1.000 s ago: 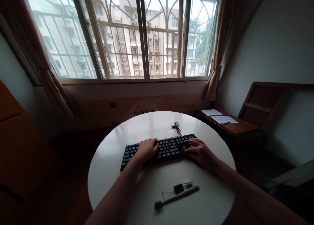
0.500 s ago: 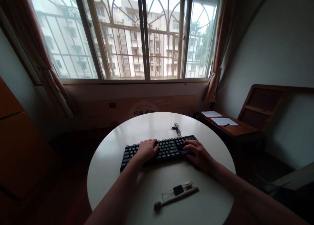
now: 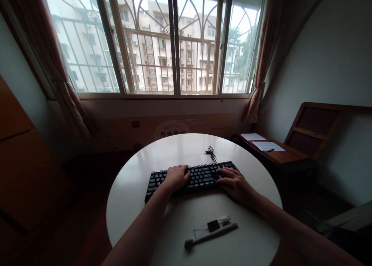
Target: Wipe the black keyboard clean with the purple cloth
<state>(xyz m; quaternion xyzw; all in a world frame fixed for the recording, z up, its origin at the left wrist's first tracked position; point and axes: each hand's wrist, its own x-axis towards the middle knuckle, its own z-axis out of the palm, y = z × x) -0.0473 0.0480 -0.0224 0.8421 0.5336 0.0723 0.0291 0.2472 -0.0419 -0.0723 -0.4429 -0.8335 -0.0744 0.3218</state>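
Observation:
A black keyboard [image 3: 200,174] lies across the middle of a round white table [image 3: 136,204]. My left hand [image 3: 175,177] rests palm down on its left half, fingers spread over the keys. My right hand [image 3: 236,184] lies on the right end, fingers stretched onto the keys. Neither hand holds anything. The keyboard's black cable [image 3: 211,153] is coiled just behind it.
Near the table's front edge lies a small brush with a white handle [image 3: 209,235] and a clear packet with a black piece [image 3: 213,225]. A low wooden side table with papers [image 3: 266,146] stands to the right. A barred window [image 3: 174,45] fills the far wall.
Both hands stay on the keyboard; the right fingers have shifted slightly. The view has drifted a little to the left and down.

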